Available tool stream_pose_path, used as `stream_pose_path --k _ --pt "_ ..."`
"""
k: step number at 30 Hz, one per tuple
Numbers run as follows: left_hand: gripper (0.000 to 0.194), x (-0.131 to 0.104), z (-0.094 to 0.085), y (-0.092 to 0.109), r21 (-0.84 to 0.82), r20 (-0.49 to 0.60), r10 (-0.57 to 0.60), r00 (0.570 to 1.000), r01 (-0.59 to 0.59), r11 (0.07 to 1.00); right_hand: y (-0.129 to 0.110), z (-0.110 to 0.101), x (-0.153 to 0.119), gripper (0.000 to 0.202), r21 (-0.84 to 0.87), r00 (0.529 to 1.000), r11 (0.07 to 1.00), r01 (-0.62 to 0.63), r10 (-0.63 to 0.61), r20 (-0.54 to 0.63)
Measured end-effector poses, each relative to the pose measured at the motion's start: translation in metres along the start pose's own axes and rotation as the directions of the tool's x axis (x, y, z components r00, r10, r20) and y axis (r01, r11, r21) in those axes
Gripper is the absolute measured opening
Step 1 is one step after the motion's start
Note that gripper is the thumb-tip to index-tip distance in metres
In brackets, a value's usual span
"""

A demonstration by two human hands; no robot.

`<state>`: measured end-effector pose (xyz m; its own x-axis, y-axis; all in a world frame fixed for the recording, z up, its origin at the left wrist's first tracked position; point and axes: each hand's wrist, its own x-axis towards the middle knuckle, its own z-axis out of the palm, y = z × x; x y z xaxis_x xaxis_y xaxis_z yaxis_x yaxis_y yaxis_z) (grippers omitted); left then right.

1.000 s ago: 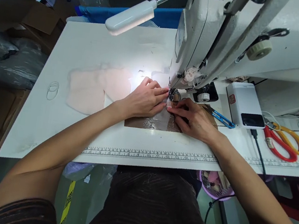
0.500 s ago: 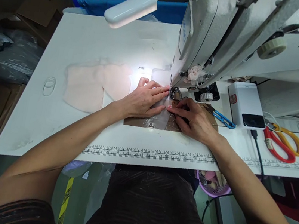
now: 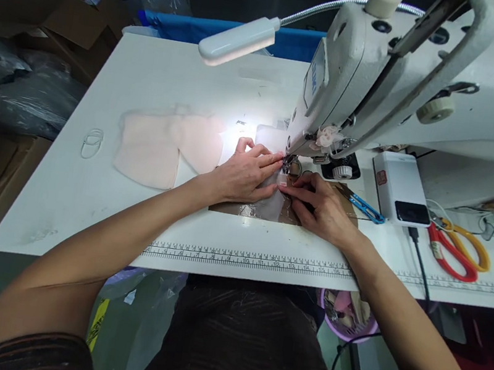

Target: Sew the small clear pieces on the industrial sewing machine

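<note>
A piece of thin, whitish sheer fabric point(image 3: 266, 208) lies under the needle area of a white sewing machine point(image 3: 340, 68). My left hand point(image 3: 248, 176) rests flat on this fabric, its fingers spread and their tips close to the presser foot point(image 3: 288, 164). On the other side, my right hand point(image 3: 316, 203) pinches the fabric's right edge just in front of the foot, index finger stretched and the others curled. Beneath the fabric is a brown plate point(image 3: 224, 208). The fingertips of my right hand partly hide the edge.
Pale pink fabric pieces point(image 3: 150, 148) and thin loops point(image 3: 92, 143) lie on the left of the table. To the right are a blue cutter point(image 3: 365, 208), a white power bank point(image 3: 401, 187) with a cable and red-and-yellow-handled scissors point(image 3: 455, 259). A lamp point(image 3: 239, 40) hangs over the table.
The camera view has shifted, so the table and machine sit a little lower in the picture. Both hands keep nearly the same pose on the fabric.
</note>
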<state>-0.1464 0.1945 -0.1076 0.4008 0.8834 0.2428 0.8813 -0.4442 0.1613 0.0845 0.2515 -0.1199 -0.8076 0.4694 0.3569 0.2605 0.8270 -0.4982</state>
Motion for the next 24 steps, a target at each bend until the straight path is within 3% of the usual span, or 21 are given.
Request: stream_pose_path --k 6,10,15,24 --pt "0.040 -0.0001 0.0011 0.0044 0.097 -0.056 0.029 0.998 -0.024 0.995 0.0017 -0.0002 -0.0003 0.033 -0.014 1.000 1.000 0.020 -0.020 0.008" --pt "0.031 0.0019 0.0030 0.0026 0.010 -0.039 0.110 0.993 -0.109 0.994 0.0006 -0.0006 -0.0007 0.034 -0.030 1.000 0.999 0.026 -0.026 0.001" --pt "0.024 0.0011 0.0029 -0.0003 -0.103 -0.033 0.094 0.995 -0.097 0.990 0.0007 0.0006 -0.0015 0.035 -0.053 1.000 0.998 0.030 -0.029 0.008" --pt "0.026 -0.0025 -0.0009 -0.0034 0.049 -0.063 0.137 0.989 -0.134 0.990 -0.0025 0.0013 0.0022 0.033 -0.099 1.000 0.995 0.028 -0.030 -0.010"
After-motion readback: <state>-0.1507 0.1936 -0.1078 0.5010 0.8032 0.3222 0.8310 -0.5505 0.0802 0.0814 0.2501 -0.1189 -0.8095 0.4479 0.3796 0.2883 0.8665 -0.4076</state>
